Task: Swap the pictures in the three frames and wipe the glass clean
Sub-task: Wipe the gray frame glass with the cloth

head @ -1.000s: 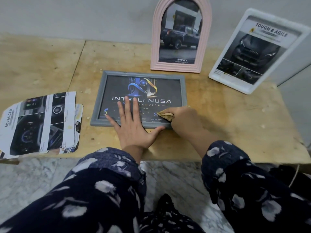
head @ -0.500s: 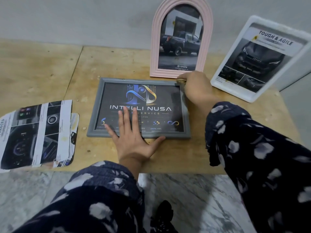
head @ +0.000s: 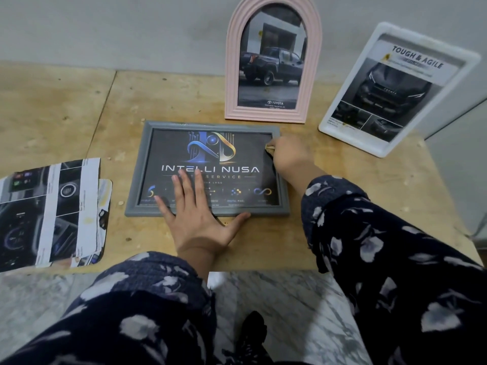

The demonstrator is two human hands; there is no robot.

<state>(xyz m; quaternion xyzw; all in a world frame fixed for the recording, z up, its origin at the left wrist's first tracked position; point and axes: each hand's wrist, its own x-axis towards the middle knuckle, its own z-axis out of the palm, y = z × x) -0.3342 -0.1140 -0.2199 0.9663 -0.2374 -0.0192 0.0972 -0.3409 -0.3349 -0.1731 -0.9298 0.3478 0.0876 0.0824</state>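
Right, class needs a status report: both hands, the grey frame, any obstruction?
Left hand flat, pressing grey frame. Right hand pinching cloth at glass's far right corner. Nothing in the way.

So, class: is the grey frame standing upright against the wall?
No, the grey frame lies flat on the table, with the left hand pressing on it.

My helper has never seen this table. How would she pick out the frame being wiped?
On the wooden table by the wall, three frames sit together. The grey frame is the nearest one, with the left hand pressing on it and the right hand at its far right corner. It alone lies flat; the pink arched frame and white frame stand upright.
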